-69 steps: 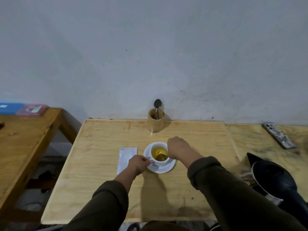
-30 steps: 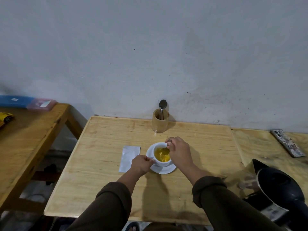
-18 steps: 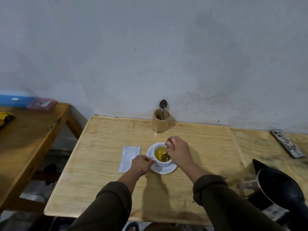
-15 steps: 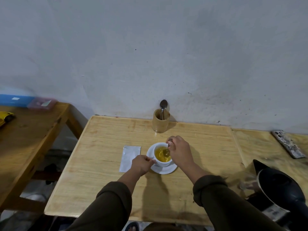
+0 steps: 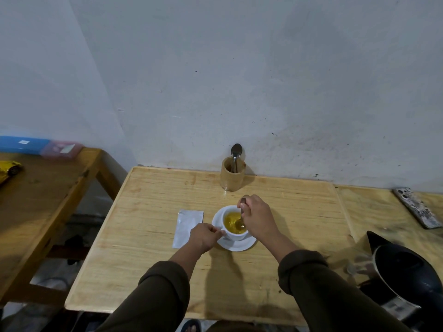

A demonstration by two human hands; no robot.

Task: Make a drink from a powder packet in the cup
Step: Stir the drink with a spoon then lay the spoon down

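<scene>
your right hand [image 5: 257, 218] is closed around a spoon [image 5: 240, 221] dipped in the white cup [image 5: 233, 232] of yellow drink. your left hand [image 5: 203, 237] pinches the cup's handle side. the cup sits on a saucer [image 5: 242, 244]. an empty packet [image 5: 187, 227] lies just left of that hand; a kettle [image 5: 405, 274] stands well to the right.

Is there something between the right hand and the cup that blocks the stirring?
Nothing visible does. The right hand holds the spoon directly over the cup, its bowl in the yellow drink. The left hand grips the cup's left side; the packet lies apart, left of the saucer.
</scene>
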